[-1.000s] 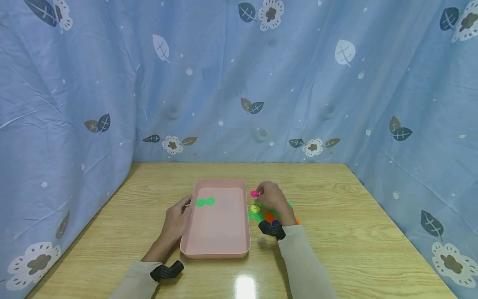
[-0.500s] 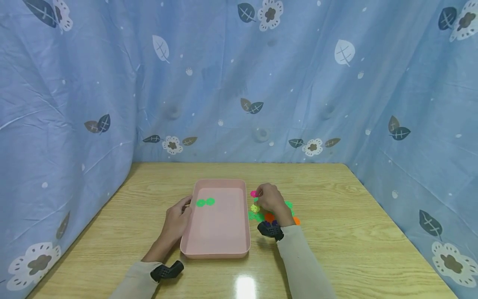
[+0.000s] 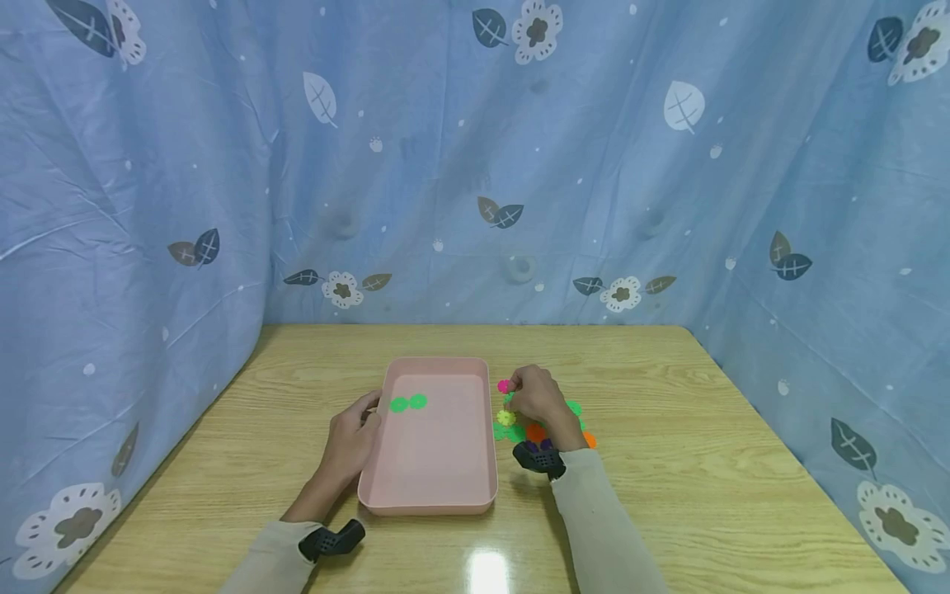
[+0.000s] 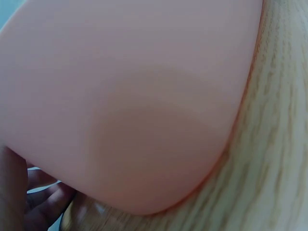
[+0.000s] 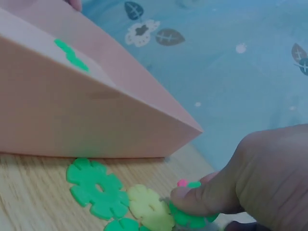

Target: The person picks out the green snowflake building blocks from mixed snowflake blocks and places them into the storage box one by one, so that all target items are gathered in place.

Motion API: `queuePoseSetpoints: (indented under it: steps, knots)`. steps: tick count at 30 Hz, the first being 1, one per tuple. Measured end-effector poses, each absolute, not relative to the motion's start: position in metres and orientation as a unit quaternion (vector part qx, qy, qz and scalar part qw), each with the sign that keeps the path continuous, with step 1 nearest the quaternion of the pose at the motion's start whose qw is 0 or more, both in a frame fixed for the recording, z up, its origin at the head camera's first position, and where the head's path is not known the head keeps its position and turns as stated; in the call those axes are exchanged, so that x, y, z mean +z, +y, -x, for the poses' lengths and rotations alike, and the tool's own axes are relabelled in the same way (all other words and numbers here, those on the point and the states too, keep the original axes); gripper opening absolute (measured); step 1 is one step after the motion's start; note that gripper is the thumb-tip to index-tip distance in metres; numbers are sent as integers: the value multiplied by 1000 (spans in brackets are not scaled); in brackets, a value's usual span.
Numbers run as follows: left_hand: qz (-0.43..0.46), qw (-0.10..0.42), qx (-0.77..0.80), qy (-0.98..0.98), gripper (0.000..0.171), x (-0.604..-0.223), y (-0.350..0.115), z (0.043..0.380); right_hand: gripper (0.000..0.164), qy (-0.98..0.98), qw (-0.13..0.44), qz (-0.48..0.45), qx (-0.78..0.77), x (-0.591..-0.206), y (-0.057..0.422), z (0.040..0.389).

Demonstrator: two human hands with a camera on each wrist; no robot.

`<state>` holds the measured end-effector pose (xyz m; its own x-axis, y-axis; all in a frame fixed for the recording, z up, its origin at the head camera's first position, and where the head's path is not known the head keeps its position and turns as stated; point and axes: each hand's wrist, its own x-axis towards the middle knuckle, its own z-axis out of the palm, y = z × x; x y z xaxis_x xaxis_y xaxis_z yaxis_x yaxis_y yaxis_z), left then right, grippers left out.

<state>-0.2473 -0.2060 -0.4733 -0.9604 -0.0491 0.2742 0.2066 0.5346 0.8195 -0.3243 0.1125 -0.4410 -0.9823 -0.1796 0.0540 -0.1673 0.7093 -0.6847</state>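
Note:
My left hand (image 3: 352, 436) holds the left wall of a pink rectangular tray (image 3: 436, 505), with fingertips at its rim. Inside the tray, near its upper left, lie two green flower-shaped plastic discs (image 3: 408, 403) side by side. Right of the tray, my right hand (image 3: 538, 394) reaches down into a small heap of similar discs. Its thumb and fingers pinch a green flower disc (image 5: 192, 220), partly hidden by the thumb. A pink disc (image 3: 505, 385) shows beyond the fingertips. Close by are a yellow disc (image 5: 150, 207) and another green disc (image 5: 97, 187).
Orange discs (image 3: 535, 433) and purple discs (image 3: 547, 444) lie partly hidden under my right wrist. The wooden table (image 3: 690, 462) extends to both sides. A blue patterned curtain (image 3: 445, 165) hangs behind and beside it.
My right hand has come slightly lower and nearer over the heap, exposing more green discs on its right. The left hand and tray have stayed put.

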Motion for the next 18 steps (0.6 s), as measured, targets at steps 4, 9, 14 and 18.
queuePoseSetpoints:
  steps: [4, 9, 14, 18]
  knots:
    - [47, 134, -482, -865, 45, -473, -206, 247, 13, 914, -10, 108, -391, -438, 111, 324]
    - [46, 134, -485, -863, 46, -472, -207, 246, 8, 910, -48, 127, -393, -430, 105, 326]
    - [46, 135, -484, -864, 45, -472, -207, 247, 5, 905, -79, 140, -393, -423, 95, 322]
    - [42, 137, -480, -866, 46, -472, -207, 247, 4, 894, -105, 156, -407, -420, 85, 320]
